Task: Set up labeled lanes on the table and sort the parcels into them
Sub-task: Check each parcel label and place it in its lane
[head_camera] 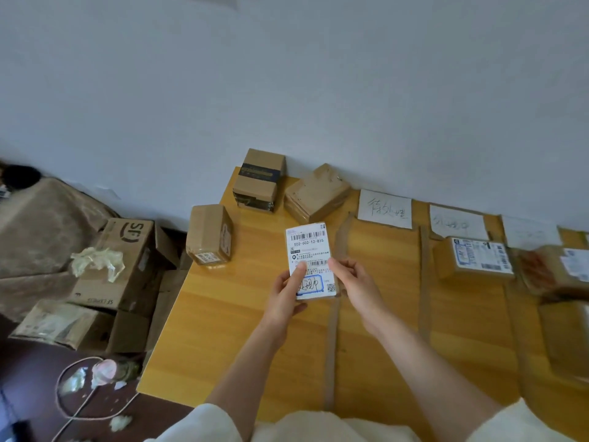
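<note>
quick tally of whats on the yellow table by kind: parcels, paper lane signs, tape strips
Parcels: 6, with one held in the left hand and right hand, the rest on the table
Paper lane signs: 3
Tape strips: 3
Total: 12

table [242, 314]: you see yellow wood grain, smooth, slightly glossy
lane strips [331, 339]: matt brown tape or card, can't tell which
signs [385, 209]: matt white paper, handwritten
parcels [315, 193]: your brown cardboard, matt, glossy tape
held label [310, 250]: white printed paper
sleeves [204, 425]: soft cream cloth
</note>
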